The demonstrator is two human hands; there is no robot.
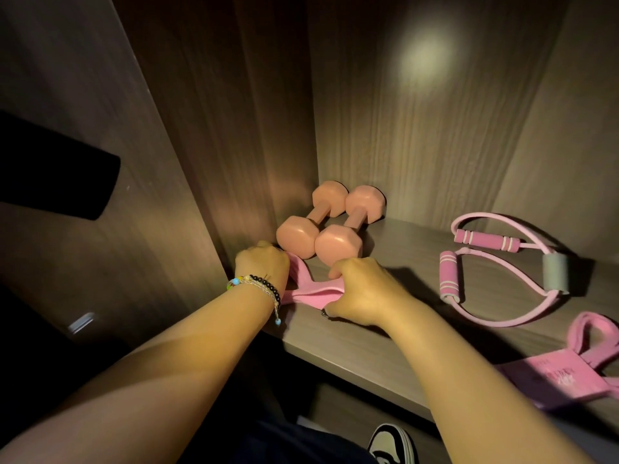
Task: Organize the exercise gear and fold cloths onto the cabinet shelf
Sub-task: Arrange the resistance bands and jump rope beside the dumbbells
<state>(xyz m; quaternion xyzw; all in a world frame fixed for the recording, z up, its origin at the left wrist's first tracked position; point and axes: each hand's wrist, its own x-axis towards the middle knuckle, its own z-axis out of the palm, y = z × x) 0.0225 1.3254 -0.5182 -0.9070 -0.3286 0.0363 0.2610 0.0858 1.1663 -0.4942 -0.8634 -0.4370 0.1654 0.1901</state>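
Note:
Two pink dumbbells (pixel 330 222) lie side by side in the back left corner of the cabinet shelf (pixel 375 349). Just in front of them a pink cloth band (pixel 313 293) rests on the shelf near its front edge. My left hand (pixel 263 266), with beaded bracelets on the wrist, grips the band's left end by the cabinet's side wall. My right hand (pixel 360 289) grips its right end. A pink figure-eight resistance tube (pixel 502 269) with foam handles lies to the right. Another pink strap piece (pixel 569 366) hangs over the shelf edge at far right.
Dark wooden panels form the cabinet's side wall (pixel 234 128) and back wall (pixel 418 128). A black object (pixel 57 169) sticks out at the left outside the cabinet. Below the shelf, a black-and-white shoe (pixel 392 443) shows on the floor.

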